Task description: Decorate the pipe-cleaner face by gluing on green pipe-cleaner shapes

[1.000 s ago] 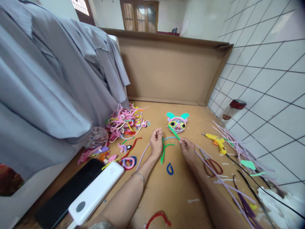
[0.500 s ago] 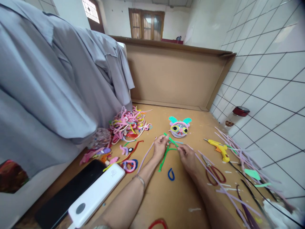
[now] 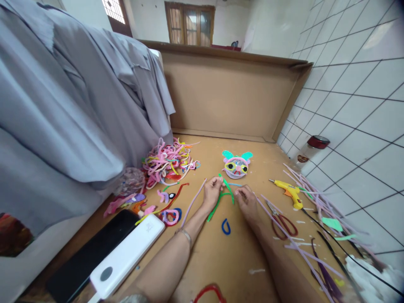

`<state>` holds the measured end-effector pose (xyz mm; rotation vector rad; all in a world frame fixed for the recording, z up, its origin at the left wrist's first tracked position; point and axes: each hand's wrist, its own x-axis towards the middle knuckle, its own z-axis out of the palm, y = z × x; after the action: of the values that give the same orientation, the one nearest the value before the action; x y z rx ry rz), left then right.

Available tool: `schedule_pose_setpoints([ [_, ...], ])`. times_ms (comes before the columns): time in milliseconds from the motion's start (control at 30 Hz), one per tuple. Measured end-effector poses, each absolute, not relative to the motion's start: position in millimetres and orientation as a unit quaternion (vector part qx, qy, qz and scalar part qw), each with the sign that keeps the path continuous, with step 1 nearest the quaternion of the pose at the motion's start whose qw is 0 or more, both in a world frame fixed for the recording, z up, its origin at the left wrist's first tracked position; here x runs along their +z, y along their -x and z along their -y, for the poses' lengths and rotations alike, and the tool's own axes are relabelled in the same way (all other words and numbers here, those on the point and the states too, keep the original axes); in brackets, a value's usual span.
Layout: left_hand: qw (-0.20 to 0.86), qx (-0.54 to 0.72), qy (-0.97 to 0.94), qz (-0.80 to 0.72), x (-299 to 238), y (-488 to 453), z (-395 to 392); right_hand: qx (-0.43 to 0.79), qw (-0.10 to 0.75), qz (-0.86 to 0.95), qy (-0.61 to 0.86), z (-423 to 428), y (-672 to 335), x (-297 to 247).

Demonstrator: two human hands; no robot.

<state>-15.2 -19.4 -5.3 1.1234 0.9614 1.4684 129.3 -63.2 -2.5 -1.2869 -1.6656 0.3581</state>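
My left hand (image 3: 212,192) is closed, its fingertips pinching a bent, branching green pipe cleaner (image 3: 227,185). One green leg slants down beside the wrist, and another hangs toward the right. Just right of that stem is my right hand (image 3: 248,201), with fingers curled together and apart from the green stem; whether anything is between the fingertips is hidden. Beyond both hands sits a round animal face (image 3: 236,167) with turquoise ears and yellow-rimmed eyes. A blue pipe cleaner loop (image 3: 226,226) lies on the cardboard between my forearms.
To the left are a tangled pile of pipe cleaners (image 3: 164,164), a white power bank (image 3: 129,256) and a black slab (image 3: 91,252). Rightward lie red-handled scissors (image 3: 284,227), a yellow glue gun (image 3: 292,193) with its cord, lilac stems and a red-lidded jar (image 3: 311,151). A cardboard wall (image 3: 227,97) stands behind.
My right fingers have come away from the green stem, whose right end now points downward. My left hand keeps its pinch. The whole view has shifted slightly.
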Motion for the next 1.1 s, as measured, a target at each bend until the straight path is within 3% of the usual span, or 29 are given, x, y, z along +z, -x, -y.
schedule_pose_setpoints([
  [133, 0.538, 0.559, -0.504, -0.38, -2, 8, 26, 0.108, 0.46, 0.724, 0.503, 64, -126, -2],
  [300, 0.553, 0.529, -0.54, -0.351, -2, 4, 27, 0.155, 0.484, 0.675, 0.535, 62, -123, -5],
  [667, 0.499, 0.498, -0.595, -0.387, 3, 8, 29, 0.179, 0.49, 0.662, 0.538, 61, -124, -4],
  [1100, 0.193, 0.472, -0.739, -0.44, -9, 12, 28, 0.196, 0.487, 0.656, 0.543, 62, -120, -4],
])
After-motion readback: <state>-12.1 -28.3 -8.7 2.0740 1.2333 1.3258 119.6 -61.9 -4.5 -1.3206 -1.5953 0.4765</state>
